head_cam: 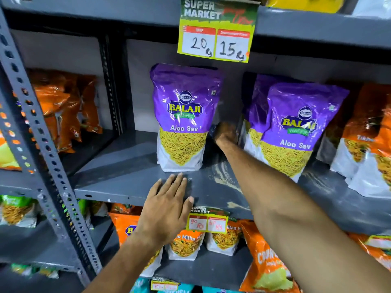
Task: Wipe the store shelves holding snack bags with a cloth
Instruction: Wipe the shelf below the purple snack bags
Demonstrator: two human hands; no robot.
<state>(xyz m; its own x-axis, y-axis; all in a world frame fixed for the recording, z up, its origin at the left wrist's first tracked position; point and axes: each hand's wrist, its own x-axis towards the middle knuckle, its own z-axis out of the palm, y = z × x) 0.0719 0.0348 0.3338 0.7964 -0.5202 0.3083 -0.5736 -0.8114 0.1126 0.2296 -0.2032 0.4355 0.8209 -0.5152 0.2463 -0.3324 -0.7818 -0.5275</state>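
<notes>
While the left hand (167, 210) is lying flat with fingers spread and released on the front lip of the grey metal shelf (127, 176), the right hand (225, 132) is reaching deep between two purple Aloo Sev bags. It is blurred, so whether it is clenched or grasping anything cannot be told; a dark patch at its fingertips may be the cloth, unconfirmed. The left purple bag (184, 117) is standing upright just beside that hand; the right purple bag (296, 127) is leaning slightly, with another purple one behind it. Pale dusty streaks are showing on the shelf surface near the right forearm. A yellow price tag (215, 32) is hanging from the shelf above. Orange snack bags (63, 108) are sitting at far left.
</notes>
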